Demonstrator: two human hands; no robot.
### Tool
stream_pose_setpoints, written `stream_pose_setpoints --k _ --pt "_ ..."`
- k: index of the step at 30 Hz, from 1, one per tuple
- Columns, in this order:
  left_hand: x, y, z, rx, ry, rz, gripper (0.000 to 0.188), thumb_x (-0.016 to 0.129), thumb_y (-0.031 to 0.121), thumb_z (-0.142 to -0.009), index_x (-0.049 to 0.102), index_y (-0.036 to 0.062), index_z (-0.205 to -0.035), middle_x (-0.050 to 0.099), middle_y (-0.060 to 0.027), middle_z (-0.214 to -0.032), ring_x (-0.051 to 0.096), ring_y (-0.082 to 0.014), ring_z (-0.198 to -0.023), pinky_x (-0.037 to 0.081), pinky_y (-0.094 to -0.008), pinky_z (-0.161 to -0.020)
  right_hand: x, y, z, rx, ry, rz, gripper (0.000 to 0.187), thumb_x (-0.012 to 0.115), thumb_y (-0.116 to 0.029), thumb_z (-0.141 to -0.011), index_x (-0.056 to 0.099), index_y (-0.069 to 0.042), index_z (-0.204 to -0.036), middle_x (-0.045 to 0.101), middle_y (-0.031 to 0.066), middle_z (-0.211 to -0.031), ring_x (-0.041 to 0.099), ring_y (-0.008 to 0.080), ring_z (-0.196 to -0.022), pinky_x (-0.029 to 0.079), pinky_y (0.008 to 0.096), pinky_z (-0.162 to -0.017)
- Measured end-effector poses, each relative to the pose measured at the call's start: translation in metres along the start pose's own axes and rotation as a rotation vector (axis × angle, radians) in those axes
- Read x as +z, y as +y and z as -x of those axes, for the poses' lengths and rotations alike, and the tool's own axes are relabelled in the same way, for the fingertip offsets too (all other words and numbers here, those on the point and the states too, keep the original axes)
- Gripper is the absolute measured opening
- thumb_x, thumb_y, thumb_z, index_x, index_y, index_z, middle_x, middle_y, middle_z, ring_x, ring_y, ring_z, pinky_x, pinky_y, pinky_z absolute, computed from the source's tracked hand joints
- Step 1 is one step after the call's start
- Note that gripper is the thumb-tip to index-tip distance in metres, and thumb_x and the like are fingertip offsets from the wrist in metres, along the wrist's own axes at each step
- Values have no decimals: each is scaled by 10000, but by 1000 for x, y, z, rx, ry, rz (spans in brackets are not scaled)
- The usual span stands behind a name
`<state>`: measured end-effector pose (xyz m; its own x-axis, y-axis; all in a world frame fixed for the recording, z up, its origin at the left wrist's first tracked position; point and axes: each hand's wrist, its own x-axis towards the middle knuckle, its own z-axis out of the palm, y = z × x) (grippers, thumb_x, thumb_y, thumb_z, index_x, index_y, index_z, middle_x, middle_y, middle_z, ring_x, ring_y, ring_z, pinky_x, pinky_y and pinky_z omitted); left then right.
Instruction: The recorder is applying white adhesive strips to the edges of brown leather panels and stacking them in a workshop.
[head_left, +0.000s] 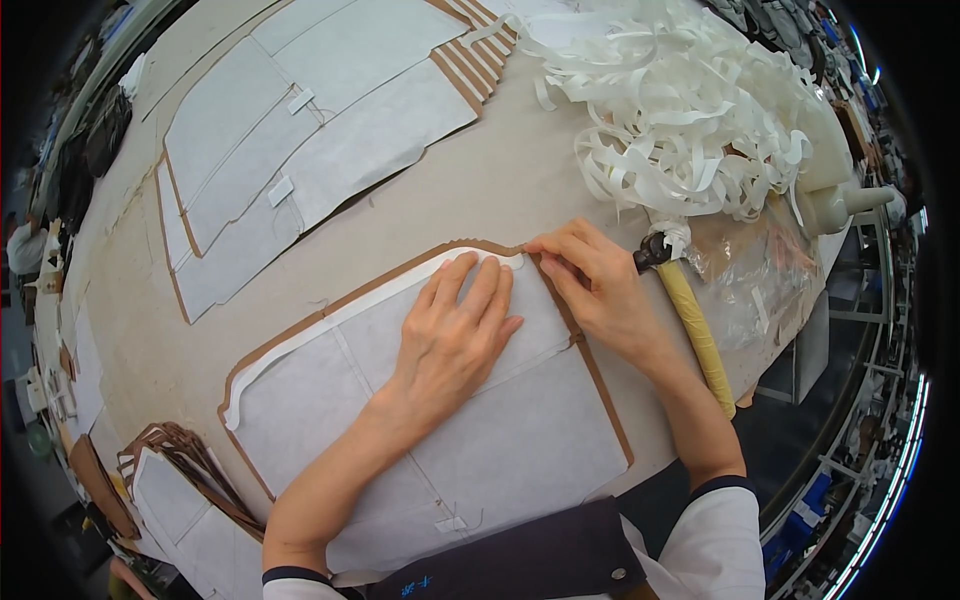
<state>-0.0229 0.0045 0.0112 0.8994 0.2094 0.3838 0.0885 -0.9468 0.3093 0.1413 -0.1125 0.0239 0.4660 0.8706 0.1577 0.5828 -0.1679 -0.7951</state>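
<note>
The work under inspection, a white panel (560,420) with a brown border (335,301), lies flat on the pale table (405,215) directly before the person. Its near side runs under the person's dark apron (510,550); its right side stops just short of the table's edge. A band of tabletop separates its far border from the next group of panels — the widest room for moving seen from where I stand. A narrower gap runs along the right border.

A white strip (290,344) follows the far border inside the brown. The left hand (455,325) rests on the panel beside it, fingers extended and slightly parted, gripping nothing. The right hand (600,285) has thumb and fingertips drawn together, pinching the border at the far right corner.

On the right, a tool (700,345) with a yellow-wrapped handle lies just beside the right forearm and limits movement outward. Beyond it are a clear plastic bag (745,265), a pale bottle (828,205) with a nozzle and a large heap of white ribbon (665,110).

Overlapping white panels (370,80) occupy the far left; a fanned stack (190,525) — brown-edged likewise — stands near the left forearm.
</note>
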Motion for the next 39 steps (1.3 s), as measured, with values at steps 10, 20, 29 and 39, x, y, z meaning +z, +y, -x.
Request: stream_pose_setpoints --k 10,20,29,39 --pt "0 -2 2 14 -6 15 488 803 134 -736 632 -41 -1157 602 -135 -1235 565 -316 -1185 530 -404 -921 3 2 -4 -71 -51 125 206 607 27 -869 679 -43 -1050 585 95 -882 613 271 -738 483 387 -653" --pt "-1 -4 1 59 1 8 480 802 112 -718 625 -50 -1133 590 -146 -1218 555 -315 -1185 536 -394 -910 0 10 6 -286 -70 345 413 632 87 -798 698 -67 -1174 596 88 -944 611 207 -742 511 306 -633" --pt "-14 -14 21 55 36 110 459 766 127 -762 613 -31 -1165 574 -164 -1280 529 -337 -1241 468 -427 -1028 14 -12 7 -760 -145 909 415 645 7 -677 637 147 -1067 576 212 -1082 577 268 -930 460 317 -655" --pt "-144 -73 157 -594 136 84 382 727 110 -849 630 17 -1206 603 -155 -1249 581 -332 -1162 475 -398 -989 83 -70 -22 -585 -156 301 307 621 81 -720 628 19 -1021 601 127 -1021 566 304 -917 474 403 -778"
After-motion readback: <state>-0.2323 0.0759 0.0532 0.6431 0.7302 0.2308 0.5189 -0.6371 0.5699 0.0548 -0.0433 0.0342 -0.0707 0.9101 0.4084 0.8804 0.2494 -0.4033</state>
